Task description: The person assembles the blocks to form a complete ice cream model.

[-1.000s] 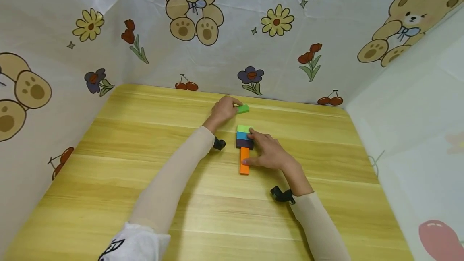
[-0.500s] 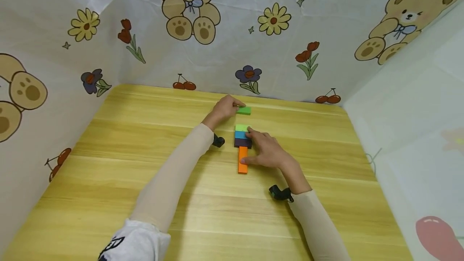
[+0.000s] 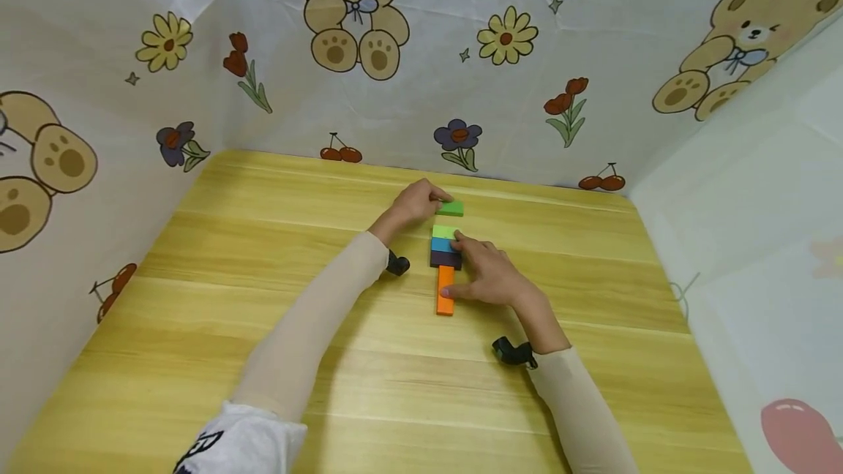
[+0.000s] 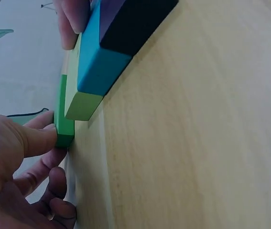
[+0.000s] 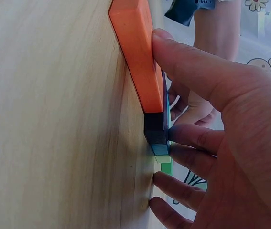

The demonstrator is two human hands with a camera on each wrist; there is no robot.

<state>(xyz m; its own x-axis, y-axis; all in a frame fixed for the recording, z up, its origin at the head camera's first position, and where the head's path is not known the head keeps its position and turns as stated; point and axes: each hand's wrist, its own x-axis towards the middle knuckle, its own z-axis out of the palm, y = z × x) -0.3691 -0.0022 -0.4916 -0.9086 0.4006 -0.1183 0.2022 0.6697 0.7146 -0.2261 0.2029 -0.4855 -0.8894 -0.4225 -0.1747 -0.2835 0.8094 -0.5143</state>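
A green block point(image 3: 451, 208) lies just beyond a row of blocks on the table, pinched between the thumb and fingers of my left hand point(image 3: 416, 202). A lime block point(image 3: 444, 231), a blue block point(image 3: 441, 244) and a dark purple block point(image 3: 445, 260) sit side by side across the row. An orange block point(image 3: 445, 298) runs lengthwise toward me from the purple one. My right hand point(image 3: 492, 273) rests over the row, its thumb on the orange block and fingertips on the blue and lime blocks. In the right wrist view its fingers point(image 5: 183, 157) are spread, fairly straight.
The wooden table point(image 3: 296, 240) meets a cloth backdrop point(image 3: 263, 137) with printed bears and flowers close behind the green block. A white wall point(image 3: 737, 225) stands on the right. Black cameras sit on both wrists, including the right wrist camera point(image 3: 512, 351).
My left hand has drawn the green block nearer to the lime block and slightly to the right, turning it to lie straighter across. My right hand keeps its place on the blocks.
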